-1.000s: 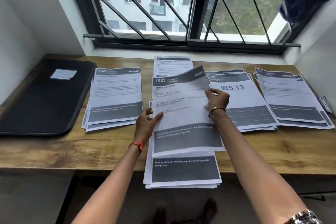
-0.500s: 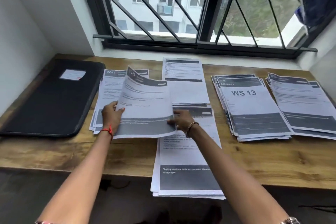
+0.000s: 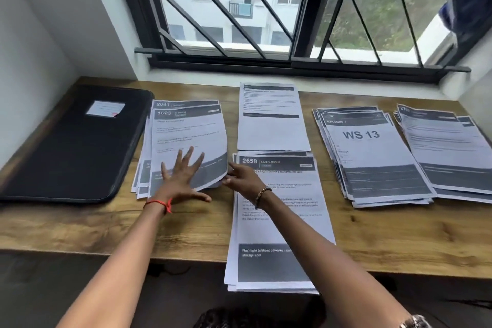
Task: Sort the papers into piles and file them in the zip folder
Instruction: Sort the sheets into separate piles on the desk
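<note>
The sheet headed 1623 lies on top of the left pile, which shows a 2641 sheet beneath. My left hand presses flat on it with fingers spread. My right hand touches the sheet's lower right corner, which still curls up a little. Under my right forearm, the middle stack, topped by a 2658 Living Room sheet, overhangs the desk's front edge. A black zip folder lies shut at the far left.
A single sheet lies behind the middle stack. To the right sit the WS 13 pile and another pile. The wooden desk ends at a barred window behind and white walls on both sides.
The 1623 sheet went from the middle stack leftward and down onto the left pile. My left hand now lies flat on it; my right hand has slid to its corner.
</note>
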Tool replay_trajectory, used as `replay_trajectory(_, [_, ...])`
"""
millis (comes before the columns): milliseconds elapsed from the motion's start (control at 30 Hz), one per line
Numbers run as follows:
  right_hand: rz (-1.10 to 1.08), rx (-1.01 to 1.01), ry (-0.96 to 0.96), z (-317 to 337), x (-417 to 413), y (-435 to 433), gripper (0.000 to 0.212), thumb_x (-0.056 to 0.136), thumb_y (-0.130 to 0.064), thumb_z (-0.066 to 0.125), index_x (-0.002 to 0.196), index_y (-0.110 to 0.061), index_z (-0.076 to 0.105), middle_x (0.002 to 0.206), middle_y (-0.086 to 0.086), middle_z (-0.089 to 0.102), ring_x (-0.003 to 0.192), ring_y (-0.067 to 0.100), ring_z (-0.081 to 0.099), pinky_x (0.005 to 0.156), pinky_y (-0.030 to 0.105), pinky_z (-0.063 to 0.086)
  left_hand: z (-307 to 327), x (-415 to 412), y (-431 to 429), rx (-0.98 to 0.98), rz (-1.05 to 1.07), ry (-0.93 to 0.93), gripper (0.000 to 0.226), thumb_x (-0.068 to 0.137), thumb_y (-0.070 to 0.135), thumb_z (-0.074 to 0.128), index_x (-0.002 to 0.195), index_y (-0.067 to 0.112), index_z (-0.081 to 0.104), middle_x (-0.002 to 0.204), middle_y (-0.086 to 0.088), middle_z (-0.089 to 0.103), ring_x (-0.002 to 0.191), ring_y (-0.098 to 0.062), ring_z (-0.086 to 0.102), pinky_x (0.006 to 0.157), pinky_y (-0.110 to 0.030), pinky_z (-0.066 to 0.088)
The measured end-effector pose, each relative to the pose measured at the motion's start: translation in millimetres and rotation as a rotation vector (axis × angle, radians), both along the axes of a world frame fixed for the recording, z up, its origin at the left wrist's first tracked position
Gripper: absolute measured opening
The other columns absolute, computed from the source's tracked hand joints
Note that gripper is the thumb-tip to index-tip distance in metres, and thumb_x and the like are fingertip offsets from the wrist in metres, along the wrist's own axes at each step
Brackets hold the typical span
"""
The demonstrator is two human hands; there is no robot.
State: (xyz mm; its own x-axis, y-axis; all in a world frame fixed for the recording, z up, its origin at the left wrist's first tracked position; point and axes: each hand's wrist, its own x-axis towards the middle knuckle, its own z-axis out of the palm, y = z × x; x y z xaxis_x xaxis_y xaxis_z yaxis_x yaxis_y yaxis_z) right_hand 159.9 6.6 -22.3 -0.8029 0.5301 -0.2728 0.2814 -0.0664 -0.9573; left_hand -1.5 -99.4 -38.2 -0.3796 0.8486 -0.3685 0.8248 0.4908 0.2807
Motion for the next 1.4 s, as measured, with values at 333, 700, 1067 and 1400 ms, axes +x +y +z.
replay_trajectory(333, [-0.606, 0.449, -0.313, -4.9, 58.3, 47.4, 0.026, 0.08, 0.002, 0.054, 0.102, 0.001, 0.066, 0.098, 0.017, 0.066, 0.088, 0.024, 0.06, 0.07, 0.022, 0.042, -11.7, 7.6, 0.9, 0.195, 0.077, -0.094, 0.083, 0.082, 0.042, 0.065, 0.148, 0.025, 0.018, 0.157, 0.006, -0.007, 0.144, -0.017, -0.015, 0.11, -0.059, -0.006])
replay_trajectory(700, [-0.764, 0.352, -0.715, -10.5, 132.2, 60.6, 0.042, 0.069, -0.01, 0.079, 0.105, 0.0, 0.06, 0.116, 0.019, 0.06, 0.107, 0.032, 0.058, 0.084, 0.035, 0.047, -27.9, 101.6, 37.9, 0.447, 0.135, -0.152, 0.065, 0.082, 0.036, 0.067, 0.133, 0.002, 0.046, 0.15, -0.014, 0.03, 0.142, -0.026, 0.018, 0.115, -0.039, 0.016])
replay_trajectory(1067, [-1.115, 0.316, -0.607, 0.3, 166.1, 58.4, 0.023, 0.088, -0.004, 0.041, 0.104, -0.004, 0.057, 0.11, 0.02, 0.063, 0.102, 0.038, 0.059, 0.081, 0.04, 0.045, -32.7, 140.0, 29.7, 0.302, 0.246, -0.032, 0.072, 0.094, 0.041, 0.046, 0.149, 0.008, 0.012, 0.158, -0.007, -0.002, 0.145, -0.02, -0.007, 0.115, -0.04, -0.002])
replay_trajectory(1400, [-1.233, 0.291, -0.602, -4.5, 191.8, 66.1, 0.032, 0.082, -0.016, 0.038, 0.104, -0.001, 0.057, 0.111, 0.026, 0.059, 0.101, 0.041, 0.056, 0.085, 0.042, 0.043, -24.7, 149.0, 38.9, 0.441, 0.453, -0.014, 0.062, 0.079, 0.03, 0.072, 0.127, -0.001, 0.047, 0.134, -0.017, 0.041, 0.126, -0.034, 0.033, 0.102, -0.04, 0.028])
